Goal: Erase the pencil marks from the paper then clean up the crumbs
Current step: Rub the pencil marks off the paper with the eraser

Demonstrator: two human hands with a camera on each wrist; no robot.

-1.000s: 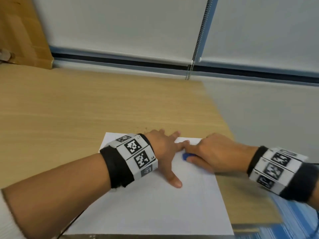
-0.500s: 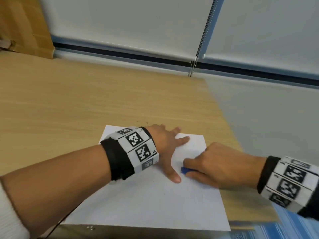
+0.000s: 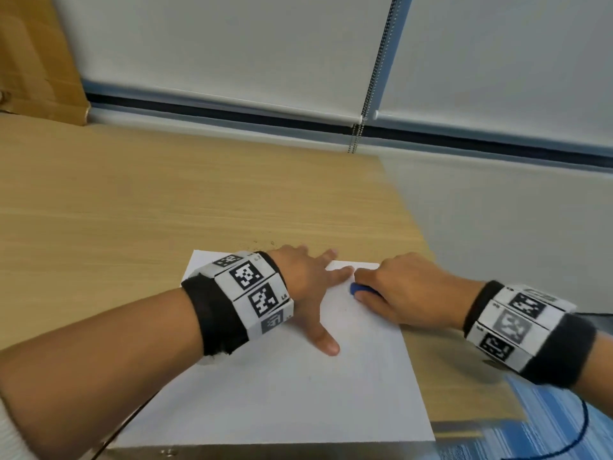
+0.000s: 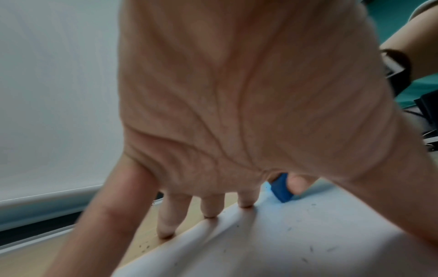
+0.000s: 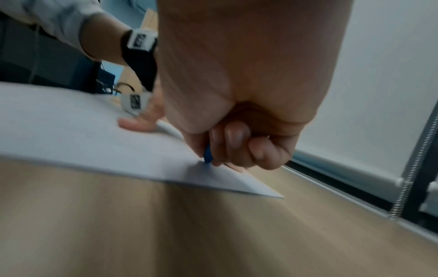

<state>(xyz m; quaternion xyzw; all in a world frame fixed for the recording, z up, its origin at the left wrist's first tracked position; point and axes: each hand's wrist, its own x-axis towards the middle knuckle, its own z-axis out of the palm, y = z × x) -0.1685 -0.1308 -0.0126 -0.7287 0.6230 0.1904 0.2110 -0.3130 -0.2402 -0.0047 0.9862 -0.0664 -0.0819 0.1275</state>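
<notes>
A white sheet of paper (image 3: pixel 298 393) lies on the wooden table (image 3: pixel 132 210) near its front right corner. My left hand (image 3: pixel 315 287) lies flat on the sheet's far part, fingers spread, holding it down. My right hand (image 3: pixel 398 290) pinches a small blue eraser (image 3: pixel 356 288) and presses it onto the paper close to the left index finger. In the left wrist view the eraser (image 4: pixel 280 189) stands tilted on the paper (image 4: pixel 308 234) among thin dark crumbs (image 4: pixel 310 249). The right wrist view shows the eraser (image 5: pixel 208 153) between curled fingers near the sheet's corner.
Dark crumbs (image 3: pixel 262 243) speckle the wood just beyond the paper's far edge. The table's right edge (image 3: pixel 414 227) runs close to my right hand, with a wall and roller blinds (image 3: pixel 232 44) behind. A blue cable (image 3: pixel 577 436) hangs over the floor at lower right.
My right hand slid the eraser toward me and then back out to the far part of the sheet, beside the left index finger. The left hand stayed flat on the paper.
</notes>
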